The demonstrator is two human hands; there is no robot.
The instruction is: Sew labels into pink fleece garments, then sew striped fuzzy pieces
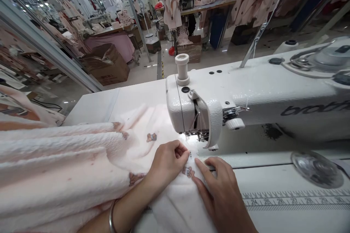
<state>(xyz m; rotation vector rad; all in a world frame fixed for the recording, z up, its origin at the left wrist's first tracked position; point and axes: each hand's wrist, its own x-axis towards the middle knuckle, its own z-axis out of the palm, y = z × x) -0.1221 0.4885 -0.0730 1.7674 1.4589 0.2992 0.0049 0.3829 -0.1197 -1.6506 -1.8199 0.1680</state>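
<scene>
Pale pink plush fabric (175, 200) printed with small bears spreads across the sewing machine bed and gathers in thick folds to the left. My left hand (166, 162), with a bangle at the wrist, pinches a small white label (190, 155) with dark print at the fabric's edge, just in front of the needle area. Beside it, my right hand (222, 187) rests with thumb and index finger apart, their tips on the fabric near a printed bear (188, 171). The white sewing machine (259, 91) stands over the work, its presser foot (201, 137) partly hidden by the guard.
A ruler strip (290, 201) runs along the table's front at right, near a clear round dish (317, 169). Behind the table stand a cardboard box (105, 65) and a metal post (136, 18). Farther back, a person works at another machine among hanging pink garments (171, 0).
</scene>
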